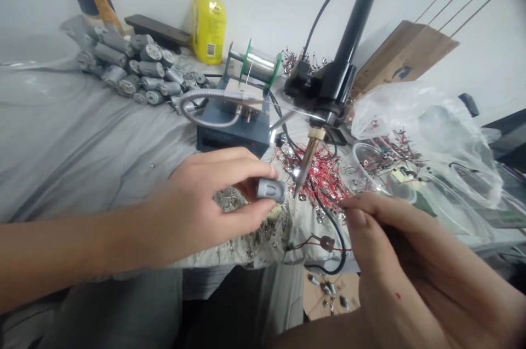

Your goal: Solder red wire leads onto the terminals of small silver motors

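Note:
My left hand (224, 190) grips a small grey cylindrical motor (271, 190) between thumb and fingers, its end facing right. Just right of the motor is the pointed tip of a soldering iron (311, 154), clamped on a black holder and slanting down. My right hand (382, 234) is closed in a pinch on a thin dark wire (337, 204), right of the tip. Below it, a small brown part (327, 243) with red leads lies near the table edge. Loose red wires with small metal parts (324, 176) are heaped behind the iron.
Grey motors (139, 69) are piled at the back left. A solder feeder (230, 124) with a solder spool (262, 67) stands mid-table, before a yellow bottle (209, 26). To the right are a plastic tub (370, 173), a clear bag (435, 119) and a paper bag (405, 58).

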A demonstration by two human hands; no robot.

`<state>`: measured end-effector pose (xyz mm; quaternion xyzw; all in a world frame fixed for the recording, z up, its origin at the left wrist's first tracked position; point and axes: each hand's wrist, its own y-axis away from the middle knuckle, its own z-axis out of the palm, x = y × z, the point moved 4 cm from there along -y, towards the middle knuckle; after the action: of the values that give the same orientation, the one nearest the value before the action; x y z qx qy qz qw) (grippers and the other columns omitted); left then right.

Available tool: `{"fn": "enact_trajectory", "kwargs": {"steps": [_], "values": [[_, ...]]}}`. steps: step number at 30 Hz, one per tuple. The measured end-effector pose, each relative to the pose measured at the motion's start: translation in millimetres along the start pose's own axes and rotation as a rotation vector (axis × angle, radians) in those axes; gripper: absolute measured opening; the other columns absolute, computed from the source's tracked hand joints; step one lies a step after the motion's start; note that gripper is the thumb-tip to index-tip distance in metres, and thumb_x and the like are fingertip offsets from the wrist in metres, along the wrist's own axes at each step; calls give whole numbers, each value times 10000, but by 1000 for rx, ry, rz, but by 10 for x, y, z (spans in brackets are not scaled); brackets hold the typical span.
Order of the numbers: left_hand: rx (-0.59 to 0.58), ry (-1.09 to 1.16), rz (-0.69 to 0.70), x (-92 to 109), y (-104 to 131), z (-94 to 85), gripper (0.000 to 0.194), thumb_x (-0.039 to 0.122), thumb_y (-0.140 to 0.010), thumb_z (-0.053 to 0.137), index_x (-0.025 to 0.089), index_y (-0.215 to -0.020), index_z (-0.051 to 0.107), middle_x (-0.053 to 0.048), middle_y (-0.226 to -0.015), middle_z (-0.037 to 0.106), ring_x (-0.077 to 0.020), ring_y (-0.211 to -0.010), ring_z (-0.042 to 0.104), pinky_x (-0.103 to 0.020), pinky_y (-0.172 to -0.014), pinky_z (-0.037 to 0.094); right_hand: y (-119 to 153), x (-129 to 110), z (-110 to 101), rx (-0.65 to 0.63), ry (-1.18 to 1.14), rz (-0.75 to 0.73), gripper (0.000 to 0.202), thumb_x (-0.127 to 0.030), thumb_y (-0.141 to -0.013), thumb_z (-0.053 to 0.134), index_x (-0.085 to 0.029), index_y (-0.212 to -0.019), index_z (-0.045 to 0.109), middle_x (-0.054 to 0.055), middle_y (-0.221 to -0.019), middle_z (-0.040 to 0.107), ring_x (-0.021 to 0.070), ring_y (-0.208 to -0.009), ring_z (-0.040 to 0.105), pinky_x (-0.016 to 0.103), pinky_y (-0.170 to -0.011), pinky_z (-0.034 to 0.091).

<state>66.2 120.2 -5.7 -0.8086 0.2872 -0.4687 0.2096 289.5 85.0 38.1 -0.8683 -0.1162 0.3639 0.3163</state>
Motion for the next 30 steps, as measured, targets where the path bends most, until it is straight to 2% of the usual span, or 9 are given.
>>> {"fn": "enact_trajectory", "kwargs": {"steps": [6,15,19,25,30], "values": [[37,-53,51,25,-23,-24,218,168,-980,769,200,-1192,730,2,-1065,793,-101,-894,751,-193,-848,614,-20,26,48,26,-6,-117,53,-246,-952,800,-277,-963,842,22,-820,779,196,-638,711,310,-478,498],[28,-112,63,63,7,-55,226,191,-1007,761,235,-1223,712,3,-1110,799,-135,-988,771,-229,-875,630,-6,28,48,-49,-58,-121,74,-219,-973,789,-283,-1000,815,9,-874,797,189,-700,728,309,-586,580],[22,-108,77,66,6,-57,216,188,-1006,757,224,-1215,717,-9,-1114,802,-145,-1000,771,-241,-874,627,23,-39,72,-94,10,-95,72,-249,-1008,754,-279,-988,816,35,-900,800,214,-747,746,330,-640,631],[4,-74,41,91,-30,-69,182,180,-1006,723,201,-1185,748,-36,-1104,807,-162,-963,763,-264,-859,637,46,-105,123,-114,9,-71,100,-206,-1033,749,-293,-1014,794,7,-907,790,172,-754,725,283,-717,641],[37,-65,72,91,-46,-88,189,164,-980,735,208,-1163,756,-33,-1088,816,-171,-952,771,-269,-840,642,3,-98,148,-155,-40,-70,135,-153,-1016,736,-279,-1015,786,1,-876,773,177,-730,712,296,-684,626]]}}
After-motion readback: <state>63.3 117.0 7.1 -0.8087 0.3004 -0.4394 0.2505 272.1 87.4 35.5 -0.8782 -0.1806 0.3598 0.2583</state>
